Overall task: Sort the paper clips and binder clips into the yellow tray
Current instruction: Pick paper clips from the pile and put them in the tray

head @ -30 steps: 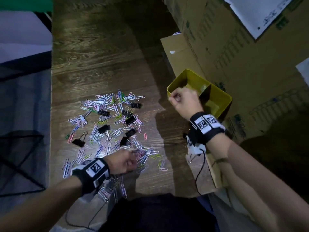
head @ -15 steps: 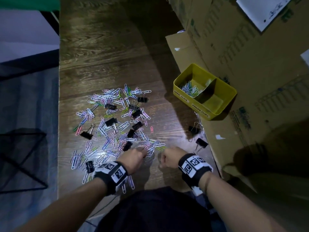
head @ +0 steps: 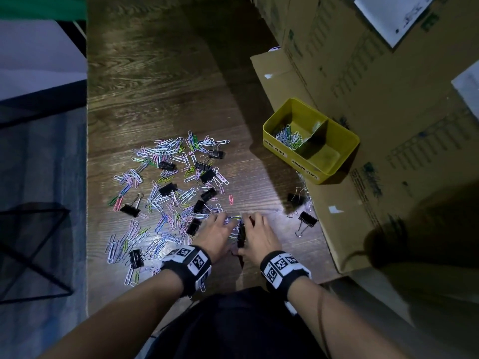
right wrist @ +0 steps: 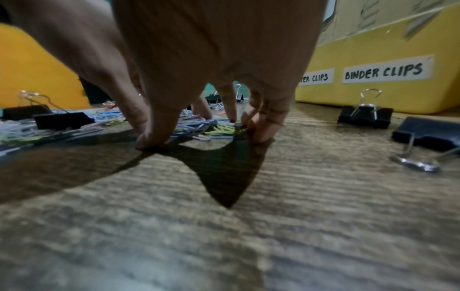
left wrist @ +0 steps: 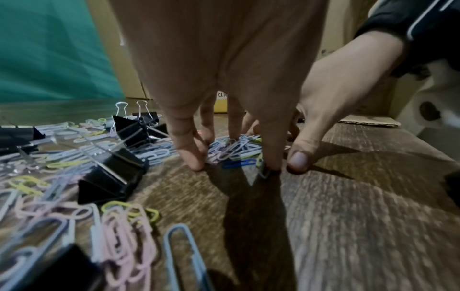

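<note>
Coloured paper clips [head: 168, 187] and black binder clips [head: 167, 189] lie scattered on the wooden table. The yellow tray [head: 346, 149] stands to the right, with a bunch of paper clips [head: 289, 137] in its left compartment. My left hand [head: 223, 224] and right hand [head: 252, 224] are side by side at the near edge of the pile. Their fingertips stand on the table around a small heap of paper clips [left wrist: 232, 149]. One left fingertip [left wrist: 272, 159] presses on a clip. In the right wrist view my right hand [right wrist: 206, 133] arches over the same heap [right wrist: 211, 128].
Two binder clips [head: 295, 199] [head: 307, 220] lie apart near the tray's front. Cardboard boxes [head: 375, 99] wall off the right side, with a flattened flap [head: 274, 71] behind the tray. The table's left edge [head: 86, 177] drops to a blue floor. The tray labels [right wrist: 383, 71] read binder clips and paper clips.
My right hand has come back from the tray's paper clip compartment to the table beside my left hand. Both hands have since spread their fingers over the nearest clips.
</note>
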`<state>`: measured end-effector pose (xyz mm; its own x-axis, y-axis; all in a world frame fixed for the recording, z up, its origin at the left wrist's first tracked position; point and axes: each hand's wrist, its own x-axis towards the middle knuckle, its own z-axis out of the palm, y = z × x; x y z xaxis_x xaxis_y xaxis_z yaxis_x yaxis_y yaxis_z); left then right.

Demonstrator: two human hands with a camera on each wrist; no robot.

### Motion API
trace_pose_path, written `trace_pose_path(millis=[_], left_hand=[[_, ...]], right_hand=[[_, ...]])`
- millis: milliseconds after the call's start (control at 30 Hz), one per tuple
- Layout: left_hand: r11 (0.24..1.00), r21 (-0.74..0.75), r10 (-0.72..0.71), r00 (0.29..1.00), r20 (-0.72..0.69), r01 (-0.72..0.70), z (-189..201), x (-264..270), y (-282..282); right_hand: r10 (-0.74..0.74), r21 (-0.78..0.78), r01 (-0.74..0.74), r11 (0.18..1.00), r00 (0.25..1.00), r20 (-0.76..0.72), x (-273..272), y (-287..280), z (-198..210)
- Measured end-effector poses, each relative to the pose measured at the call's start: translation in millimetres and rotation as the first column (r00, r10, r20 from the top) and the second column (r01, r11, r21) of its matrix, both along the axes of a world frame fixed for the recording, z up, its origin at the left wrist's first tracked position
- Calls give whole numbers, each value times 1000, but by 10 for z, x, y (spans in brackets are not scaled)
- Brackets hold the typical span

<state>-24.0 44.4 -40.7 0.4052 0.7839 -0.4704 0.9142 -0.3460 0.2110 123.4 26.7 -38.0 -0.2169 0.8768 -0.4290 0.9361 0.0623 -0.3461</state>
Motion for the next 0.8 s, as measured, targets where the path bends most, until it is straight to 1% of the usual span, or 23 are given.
trace_pose_path(millis=[133,267,367,467,600,667,800], left_hand=[[1000,29,8,996,89,-10,-12,18,-17],[999,48,-27,982,190,18,6,2,16],[1000,12,3,970,245,-6,39,-7,57],[1000,12,2,962,274,-5,61,-15,116],[1000,12,19,962,274,-24,40,-53,173],[999,15,34,950,309,-41,35,-61,194],[999,25,37,948,318,-47,44,-66,230]], right_hand=[[29,-50,-32,998,998,-56,25,12,21],[61,-44,-62,997,997,-44,78,54,48],[89,-43,-90,995,996,-30,85,81,64],[145,-69,-144,987,989,10,78,108,98],[196,-98,-191,977,980,38,65,138,104],[187,-111,-183,977,982,27,73,167,102],[63,-136,-67,988,998,-31,152,221,96]])
